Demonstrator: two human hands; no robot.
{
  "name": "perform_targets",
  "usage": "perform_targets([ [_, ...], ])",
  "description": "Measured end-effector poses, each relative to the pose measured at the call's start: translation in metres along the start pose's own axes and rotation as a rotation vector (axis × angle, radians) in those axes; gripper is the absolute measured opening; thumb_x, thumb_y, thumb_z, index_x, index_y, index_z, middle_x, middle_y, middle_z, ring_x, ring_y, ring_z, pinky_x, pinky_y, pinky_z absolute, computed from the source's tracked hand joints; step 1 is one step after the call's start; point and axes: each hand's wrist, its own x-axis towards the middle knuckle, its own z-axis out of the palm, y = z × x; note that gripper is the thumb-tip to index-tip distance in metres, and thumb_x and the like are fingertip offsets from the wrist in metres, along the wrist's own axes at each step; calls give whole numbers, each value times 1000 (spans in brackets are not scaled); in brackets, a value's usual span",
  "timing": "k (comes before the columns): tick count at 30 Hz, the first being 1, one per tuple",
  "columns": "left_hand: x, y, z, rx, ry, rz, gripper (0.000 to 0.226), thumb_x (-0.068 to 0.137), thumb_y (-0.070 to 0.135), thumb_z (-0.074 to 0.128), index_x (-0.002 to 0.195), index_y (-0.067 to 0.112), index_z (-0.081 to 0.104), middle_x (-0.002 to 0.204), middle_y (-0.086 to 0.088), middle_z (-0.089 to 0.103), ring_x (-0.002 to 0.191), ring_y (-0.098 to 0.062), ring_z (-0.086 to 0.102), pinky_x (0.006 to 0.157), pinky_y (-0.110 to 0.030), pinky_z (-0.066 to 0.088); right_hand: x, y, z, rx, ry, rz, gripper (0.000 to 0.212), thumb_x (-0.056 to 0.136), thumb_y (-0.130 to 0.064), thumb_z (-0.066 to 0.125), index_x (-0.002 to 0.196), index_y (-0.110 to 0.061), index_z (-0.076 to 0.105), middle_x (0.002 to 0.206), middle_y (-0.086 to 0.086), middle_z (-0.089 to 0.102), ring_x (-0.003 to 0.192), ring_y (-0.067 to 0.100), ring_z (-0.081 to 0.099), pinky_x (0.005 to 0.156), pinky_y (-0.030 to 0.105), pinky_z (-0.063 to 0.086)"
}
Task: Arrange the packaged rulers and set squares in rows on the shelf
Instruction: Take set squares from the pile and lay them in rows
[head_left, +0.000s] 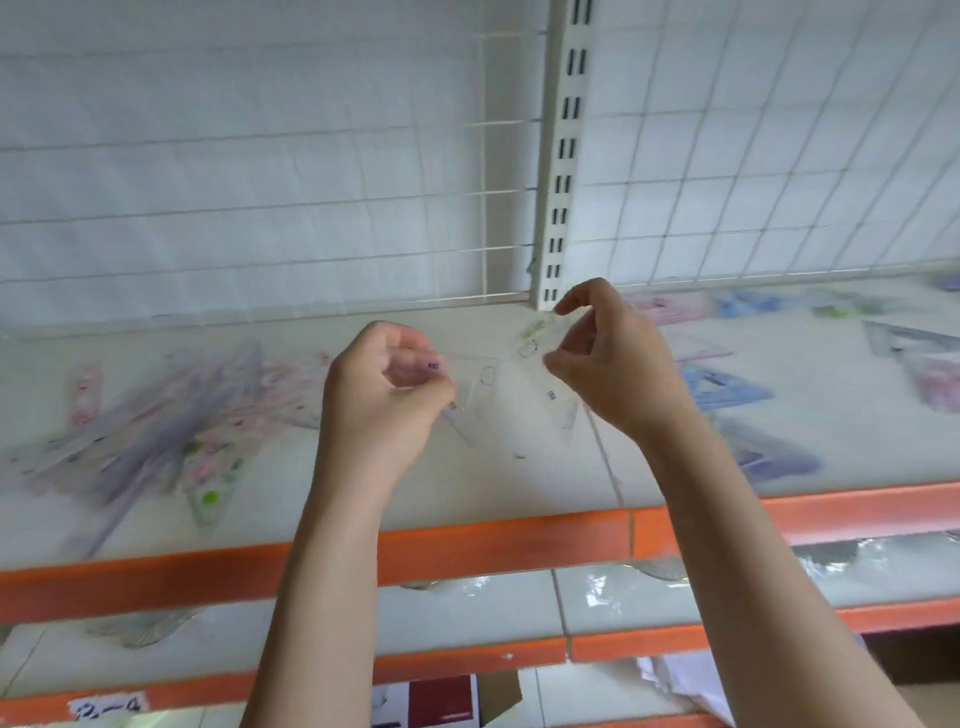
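Observation:
Both hands are raised over the white shelf (519, 483). My left hand (384, 395) pinches a clear packaged ruler (475, 382) by its left end. My right hand (613, 358) pinches a clear packaged set square (558, 395) with green print near its top; it hangs down from the fingers. The two clear packages lie close together between the hands, above the shelf. A loose heap of packaged rulers and set squares (171, 421) in pink, purple and green lies on the shelf to the left. The view is blurred by motion.
Blue, purple and pink set squares (727, 389) lie in rows on the shelf's right part. A slotted white upright (563, 156) and wire grid back the shelf. An orange front edge (467, 551) runs below, with lower shelves holding clear packages (857, 566).

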Motion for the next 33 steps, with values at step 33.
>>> perform_targets([
  [33,-71,38,166,-97,69,-297,9,89,12,60,83,18,62,62,9,70,52,2,58,52,-8,43,-15,140,-139,-146,-473,61,27,81,-15,62,104,-26,53,78,-8,57,64,9,51,55,22,39],
])
